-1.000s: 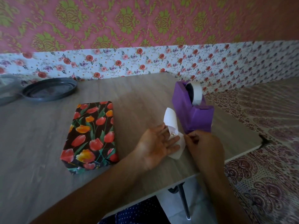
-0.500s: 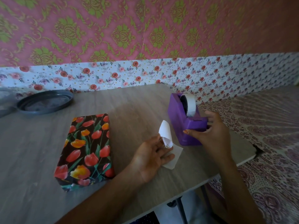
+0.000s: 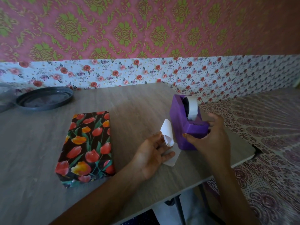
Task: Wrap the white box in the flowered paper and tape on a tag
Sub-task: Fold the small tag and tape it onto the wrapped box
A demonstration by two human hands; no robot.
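The box wrapped in dark tulip paper lies flat on the grey wooden table, left of my hands. My left hand rests palm up with straight fingers pressing down a white tag, whose far end curls upward. Right of the tag stands a purple tape dispenser with a white tape roll. My right hand grips the dispenser's near end, thumb on its left face and fingers round the right side.
A dark round lid lies at the table's back left, beside a clear container at the frame edge. The table's right edge runs just right of the dispenser, over a patterned cloth. A flowered wall borders the back.
My right hand left the tag and moved up to grip the dispenser's near end. My left hand stayed on the tag. The view shifted slightly.
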